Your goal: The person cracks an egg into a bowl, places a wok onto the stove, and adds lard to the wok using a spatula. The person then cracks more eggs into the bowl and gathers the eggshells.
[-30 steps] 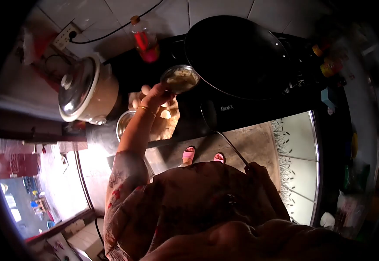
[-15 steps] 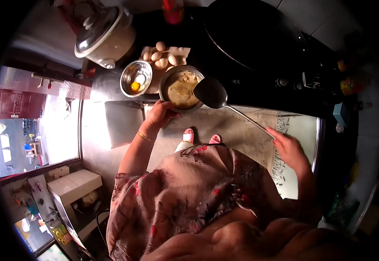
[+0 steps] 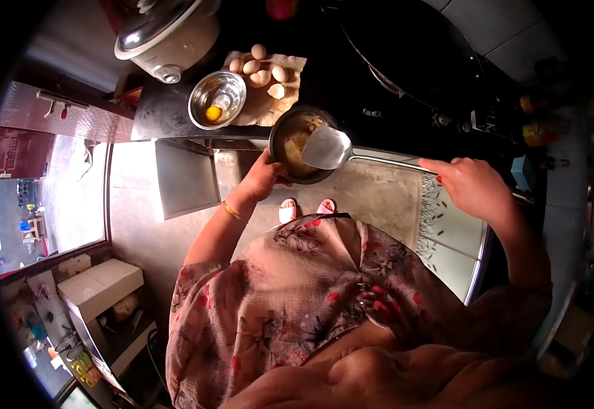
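My left hand (image 3: 268,176) grips the near left side of a metal bowl (image 3: 276,151), which holds a pale yellowish-brown mixture (image 3: 295,142). In my right hand (image 3: 469,185) is the long handle of a metal spatula (image 3: 329,147). The spatula's broad blade lies over the right part of the bowl and hides some of the mixture; I cannot tell whether it touches it. Left of this bowl, a second steel bowl (image 3: 234,83) contains a cracked egg with its yolk (image 3: 213,113). Behind them several eggs (image 3: 259,78) and a broken eggshell (image 3: 276,91) lie on brown paper (image 3: 292,67).
A lidded white cooker (image 3: 186,46) stands at the back left of the dark counter (image 3: 159,112). A large dark wok (image 3: 413,41) sits on the stove at the back right. The stove has a knob (image 3: 441,120) along its front. A light blue box (image 3: 521,173) is at the right.
The held bowl has shifted slightly right and tilted. The spatula blade has turned to catch the light, and my right hand has moved up and to the right with its handle.
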### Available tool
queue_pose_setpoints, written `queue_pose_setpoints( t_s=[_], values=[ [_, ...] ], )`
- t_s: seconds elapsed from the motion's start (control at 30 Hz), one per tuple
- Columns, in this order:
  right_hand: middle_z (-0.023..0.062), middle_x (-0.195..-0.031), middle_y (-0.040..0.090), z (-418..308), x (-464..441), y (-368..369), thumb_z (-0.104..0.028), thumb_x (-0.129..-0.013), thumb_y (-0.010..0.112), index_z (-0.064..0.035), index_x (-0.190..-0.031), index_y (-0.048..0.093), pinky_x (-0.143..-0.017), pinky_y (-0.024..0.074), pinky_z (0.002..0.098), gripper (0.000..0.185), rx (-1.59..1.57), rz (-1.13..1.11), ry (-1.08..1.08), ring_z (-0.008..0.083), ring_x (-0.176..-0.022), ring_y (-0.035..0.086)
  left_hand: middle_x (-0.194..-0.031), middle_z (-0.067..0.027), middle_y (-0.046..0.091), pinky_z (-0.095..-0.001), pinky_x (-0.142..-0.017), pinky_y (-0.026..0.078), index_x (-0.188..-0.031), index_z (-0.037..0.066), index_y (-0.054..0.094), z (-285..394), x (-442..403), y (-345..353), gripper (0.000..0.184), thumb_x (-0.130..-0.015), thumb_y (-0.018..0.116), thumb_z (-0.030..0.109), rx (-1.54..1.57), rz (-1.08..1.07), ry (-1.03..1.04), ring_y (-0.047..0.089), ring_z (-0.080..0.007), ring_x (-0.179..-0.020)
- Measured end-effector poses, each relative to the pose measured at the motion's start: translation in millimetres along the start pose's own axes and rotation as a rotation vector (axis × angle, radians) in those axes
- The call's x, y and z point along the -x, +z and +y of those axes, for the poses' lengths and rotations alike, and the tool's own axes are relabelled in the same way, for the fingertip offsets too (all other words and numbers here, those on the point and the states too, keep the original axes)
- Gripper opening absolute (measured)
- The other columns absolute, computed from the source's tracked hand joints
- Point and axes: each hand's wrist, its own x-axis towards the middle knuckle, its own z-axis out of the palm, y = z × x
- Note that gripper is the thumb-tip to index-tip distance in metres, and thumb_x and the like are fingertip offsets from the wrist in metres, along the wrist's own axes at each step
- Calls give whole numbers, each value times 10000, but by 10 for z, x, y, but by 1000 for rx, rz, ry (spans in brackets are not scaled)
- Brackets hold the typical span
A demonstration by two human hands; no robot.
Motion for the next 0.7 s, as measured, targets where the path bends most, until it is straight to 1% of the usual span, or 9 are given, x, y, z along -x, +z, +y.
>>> queue_pose_setpoints(
  t_s=[0.13, 0.2, 0.33, 0.43, 0.53, 0.6, 0.7],
  values=[
    [145, -720, 622, -201, -73, -67, -103, -819, 548, -146, -1148, 605, -615, 502, 390, 336, 38, -39, 14, 290, -683, 620, -868, -97, 565, -320, -542, 531, -1126, 53, 430, 13, 16, -66, 418, -723, 511, -21, -6, -20, -9, 586, -209, -696],
    [145, -730, 625, -286, -103, -90, -102, -821, 542, -145, -1147, 605, -631, 500, 388, 335, 24, -69, 38, 288, -701, 622, -872, -102, 570, -317, -536, 529, -1142, 59, 429, 6, 8, -110, 430, -727, 506, -22, -4, -30, -15, 586, -210, -688],
    [134, -742, 631, -355, -125, 3, -102, -819, 539, -152, -1155, 600, -606, 497, 396, 345, 13, -68, 51, 295, -689, 621, -879, -110, 583, -314, -532, 528, -1160, 49, 437, 15, 23, -162, 439, -731, 495, -25, 14, -23, -60, 588, -209, -670],
    [122, -751, 635, -389, -128, 74, -104, -818, 538, -163, -1168, 591, -587, 494, 397, 359, 10, -74, 59, 297, -675, 618, -888, -108, 592, -311, -523, 529, -1168, 39, 449, 26, -10, -229, 440, -734, 491, -22, -1, -68, -87, 590, -205, -658],
    [111, -766, 640, -463, -131, 117, -102, -820, 530, -174, -1188, 577, -578, 493, 394, 378, 30, -115, 104, 296, -666, 616, -870, -126, 612, -314, -528, 526, -1086, -23, 506, 52, 8, -221, 364, -723, 485, -32, 9, -35, -101, 605, -226, -664],
    [108, -774, 643, -486, -119, 185, -99, -823, 521, -178, -1197, 569, -578, 493, 391, 385, 8, -108, 139, 296, -666, 615, -879, -126, 615, -312, -529, 526, -1082, -22, 514, 84, 15, -203, 361, -723, 485, -28, -5, -35, -96, 606, -226, -668],
    [110, -775, 643, -527, -127, 216, -93, -827, 508, -181, -1208, 558, -587, 495, 396, 395, 2, -74, 107, 301, -667, 615, -896, -124, 620, -307, -528, 525, -1086, -18, 520, 101, -13, -202, 367, -720, 487, -24, -19, -38, -102, 608, -224, -675]
  ],
)
